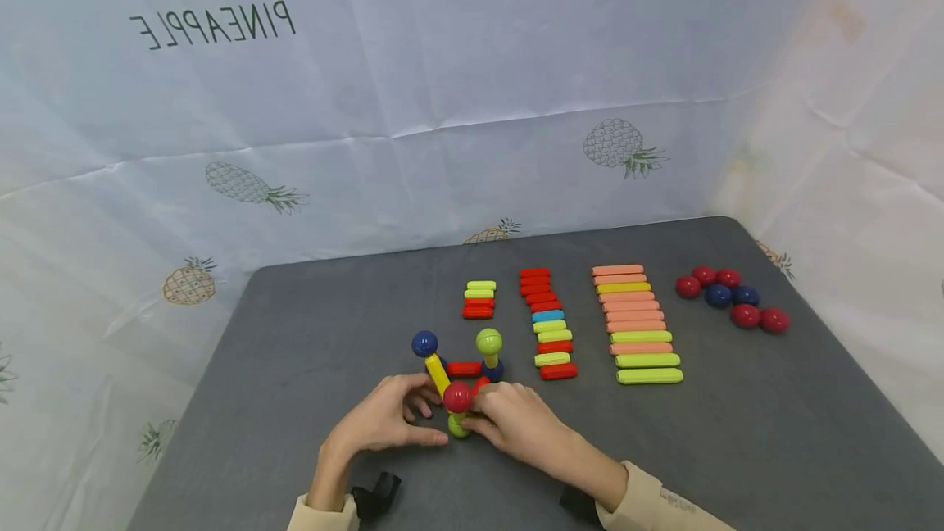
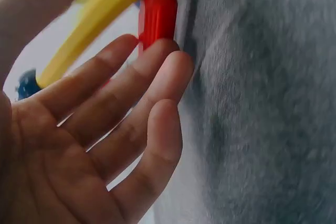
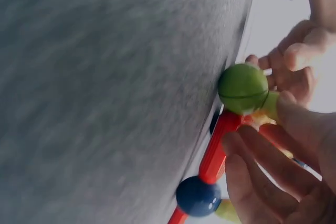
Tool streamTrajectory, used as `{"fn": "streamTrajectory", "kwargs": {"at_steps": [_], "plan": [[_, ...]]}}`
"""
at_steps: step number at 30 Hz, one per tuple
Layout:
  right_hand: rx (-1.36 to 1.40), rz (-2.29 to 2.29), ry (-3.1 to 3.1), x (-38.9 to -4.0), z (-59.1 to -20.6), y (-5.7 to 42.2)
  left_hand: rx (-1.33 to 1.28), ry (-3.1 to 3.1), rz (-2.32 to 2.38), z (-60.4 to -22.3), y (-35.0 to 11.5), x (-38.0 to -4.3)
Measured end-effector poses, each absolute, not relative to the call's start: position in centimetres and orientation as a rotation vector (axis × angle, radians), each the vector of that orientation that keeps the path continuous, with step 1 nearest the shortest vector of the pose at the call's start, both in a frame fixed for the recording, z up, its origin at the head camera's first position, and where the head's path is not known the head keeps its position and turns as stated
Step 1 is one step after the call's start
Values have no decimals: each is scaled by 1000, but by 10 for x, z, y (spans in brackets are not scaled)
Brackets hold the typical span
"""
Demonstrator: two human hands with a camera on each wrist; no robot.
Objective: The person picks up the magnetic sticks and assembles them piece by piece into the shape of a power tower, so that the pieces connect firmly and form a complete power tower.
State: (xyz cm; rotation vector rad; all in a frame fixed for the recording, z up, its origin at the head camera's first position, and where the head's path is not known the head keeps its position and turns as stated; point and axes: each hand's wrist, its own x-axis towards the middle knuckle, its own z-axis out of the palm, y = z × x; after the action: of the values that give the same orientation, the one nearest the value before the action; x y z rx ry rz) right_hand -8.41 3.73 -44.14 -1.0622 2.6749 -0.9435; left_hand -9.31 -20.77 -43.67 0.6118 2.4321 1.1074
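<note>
On the dark table stands a frame of balls and sticks. A yellow stick (image 1: 437,375) slants between a blue ball (image 1: 424,343) and a red ball (image 1: 457,397). Below the red ball, a green ball (image 3: 243,88) sits low, with a red stick (image 3: 220,148) running to another blue ball (image 3: 198,196). My right hand (image 1: 524,424) pinches the short yellow-green stick (image 3: 271,104) at the green ball; the thumb is on it, other fingers partly hidden. On the other side my left hand (image 1: 387,416) stays loosely spread beside the frame, fingertips near a red stick (image 2: 158,19).
Behind the frame lie short sticks (image 1: 479,302). Further right are a column of medium sticks (image 1: 548,315) and one of long sticks (image 1: 637,318). Several red and blue balls (image 1: 719,295) cluster at the far right. A pineapple-print cloth (image 1: 413,179) hangs behind the table.
</note>
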Motion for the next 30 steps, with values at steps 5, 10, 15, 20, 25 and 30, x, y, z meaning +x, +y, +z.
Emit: {"fn": "streamTrajectory", "kwargs": {"at_steps": [5,10,15,20,25,30], "plan": [[-1101,-814,2779,-81,-439,24,589,2524,1157,-439,-203,-91],[-1057,-768,2797,-83,-439,13,567,2629,1243,-442,-204,-91],[-1059,-763,2801,-85,-438,13,583,2718,1244,-440,-200,-88],[-1062,-870,2657,-85,-431,31,587,2889,1129,-440,-195,-84],[-1003,-987,2590,-88,-417,87,620,2904,1102,-438,-194,-84],[-844,-819,2937,-98,-412,154,678,2805,1156,-438,-196,-86]]}}
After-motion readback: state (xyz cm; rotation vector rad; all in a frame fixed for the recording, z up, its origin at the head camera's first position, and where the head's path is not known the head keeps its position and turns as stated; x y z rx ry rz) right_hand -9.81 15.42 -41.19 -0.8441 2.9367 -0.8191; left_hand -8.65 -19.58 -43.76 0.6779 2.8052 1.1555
